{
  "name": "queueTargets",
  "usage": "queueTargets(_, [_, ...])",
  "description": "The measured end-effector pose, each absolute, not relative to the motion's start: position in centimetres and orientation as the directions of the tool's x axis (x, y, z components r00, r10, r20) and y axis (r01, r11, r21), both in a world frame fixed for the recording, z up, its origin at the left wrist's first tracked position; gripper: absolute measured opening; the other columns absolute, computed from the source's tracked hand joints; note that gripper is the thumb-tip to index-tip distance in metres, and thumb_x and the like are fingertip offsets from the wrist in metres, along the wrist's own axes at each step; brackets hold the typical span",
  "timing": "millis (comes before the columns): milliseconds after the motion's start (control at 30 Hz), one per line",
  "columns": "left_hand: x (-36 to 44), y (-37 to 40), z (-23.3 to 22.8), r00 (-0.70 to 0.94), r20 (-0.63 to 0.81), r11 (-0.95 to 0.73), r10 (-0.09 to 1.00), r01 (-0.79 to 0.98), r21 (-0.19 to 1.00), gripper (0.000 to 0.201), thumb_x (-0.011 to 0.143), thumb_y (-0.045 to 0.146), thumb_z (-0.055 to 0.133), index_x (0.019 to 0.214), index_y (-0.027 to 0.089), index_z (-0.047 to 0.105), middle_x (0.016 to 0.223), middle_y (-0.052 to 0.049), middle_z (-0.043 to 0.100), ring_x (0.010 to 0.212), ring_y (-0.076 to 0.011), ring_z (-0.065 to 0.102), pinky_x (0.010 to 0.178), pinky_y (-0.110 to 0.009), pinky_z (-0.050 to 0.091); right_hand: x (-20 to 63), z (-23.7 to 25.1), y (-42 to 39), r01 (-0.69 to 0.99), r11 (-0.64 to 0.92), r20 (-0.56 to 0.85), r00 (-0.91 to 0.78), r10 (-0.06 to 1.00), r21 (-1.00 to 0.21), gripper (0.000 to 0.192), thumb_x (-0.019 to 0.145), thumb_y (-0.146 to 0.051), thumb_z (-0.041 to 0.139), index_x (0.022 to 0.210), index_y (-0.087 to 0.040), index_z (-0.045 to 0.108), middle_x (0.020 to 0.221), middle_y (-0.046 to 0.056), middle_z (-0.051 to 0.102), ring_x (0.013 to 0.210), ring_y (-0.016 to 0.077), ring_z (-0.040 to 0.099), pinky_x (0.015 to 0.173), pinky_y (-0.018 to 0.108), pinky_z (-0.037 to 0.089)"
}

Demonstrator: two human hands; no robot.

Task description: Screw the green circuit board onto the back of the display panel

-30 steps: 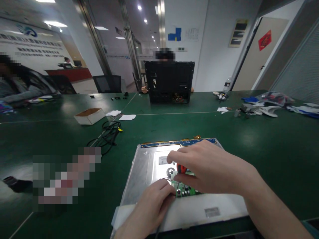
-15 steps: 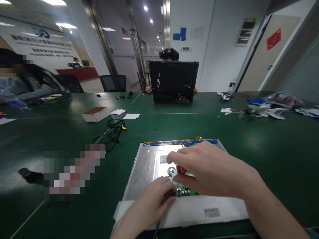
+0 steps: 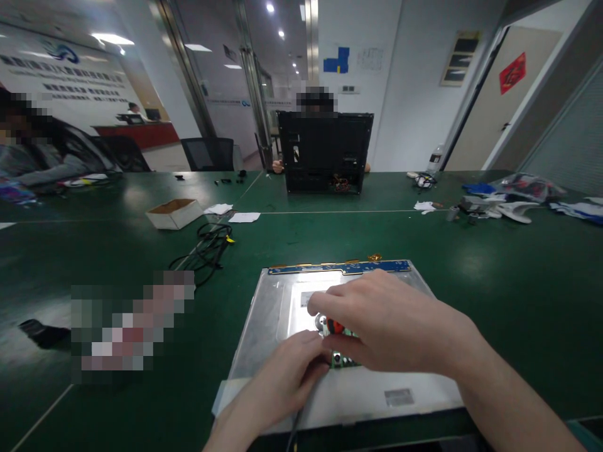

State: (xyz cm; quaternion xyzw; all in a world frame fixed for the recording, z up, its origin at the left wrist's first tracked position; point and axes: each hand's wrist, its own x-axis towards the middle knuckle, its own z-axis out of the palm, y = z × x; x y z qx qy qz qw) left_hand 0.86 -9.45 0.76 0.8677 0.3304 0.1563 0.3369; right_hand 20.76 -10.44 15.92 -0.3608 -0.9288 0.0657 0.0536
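A flat silvery display panel (image 3: 264, 333) lies back side up in front of me, with a narrow blue circuit board (image 3: 377, 267) along its far edge. My right hand (image 3: 391, 326) is closed round a red and black screwdriver (image 3: 335, 326) above a green circuit board (image 3: 342, 361) on the panel. Most of the tool is hidden by the fingers, and its tip cannot be seen. Against the same board, my left hand (image 3: 292, 370) has its fingers pinched together on a thin black cable (image 3: 293, 433), which trails toward me under the palm.
Black cables (image 3: 210, 248) lie coiled left of the panel, near an open white box (image 3: 174, 215). A black strap-like piece (image 3: 43, 334) is at far left. Across the green table (image 3: 494, 282), a person sits behind an upright black monitor housing (image 3: 327, 154). Bags and scraps lie at right.
My view has turned slightly, so the scene sits a little further left. The right hand and screwdriver are a bit closer to my left fingers, covering more of the green board.
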Motion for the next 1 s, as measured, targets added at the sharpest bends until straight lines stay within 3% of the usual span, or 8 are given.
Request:
queueTargets(267, [1.06,-9.6,0.71,0.72,0.109,-0.591,0.686,0.462,0.661,0.018,0.087,0.011,0.048,0.097,0.019,0.06,0.1,-0.005,0.066,0.094,-0.0235,0.061,0.085,-0.035,0.047,20.53,15.52,-10.49,0.648,0.75,0.061,-0.75,0.659,-0.134,0.008,0.091,-0.023,0.06,0.096,-0.02,0.054,0.085,0.001,0.068,0.067,0.0151,0.058,0.053,0.029,0.023])
queueTargets(633, [0.95,-9.68,1.22,0.732,0.078,-0.575,0.677,0.46,0.676,0.02,0.087,0.011,0.049,0.1,0.021,0.06,0.109,-0.006,0.065,0.099,-0.0239,0.06,0.089,-0.036,0.048,20.57,15.04,-10.27,0.633,0.766,0.068,-0.764,0.641,-0.111,0.006,0.093,-0.025,0.056,0.095,-0.02,0.054,0.082,0.001,0.067,0.065,0.0158,0.057,0.051,0.03,0.022])
queueTargets(1000, [0.9,-9.62,0.8,0.732,0.061,-0.578,0.678,0.48,0.66,0.016,0.088,0.013,0.048,0.098,0.019,0.058,0.104,-0.006,0.063,0.097,-0.0241,0.059,0.085,-0.036,0.048,20.52,15.35,-10.22,0.652,0.743,0.042,-0.747,0.664,-0.152,0.009,0.091,-0.023,0.06,0.097,-0.02,0.055,0.084,0.001,0.068,0.065,0.015,0.056,0.053,0.029,0.022])
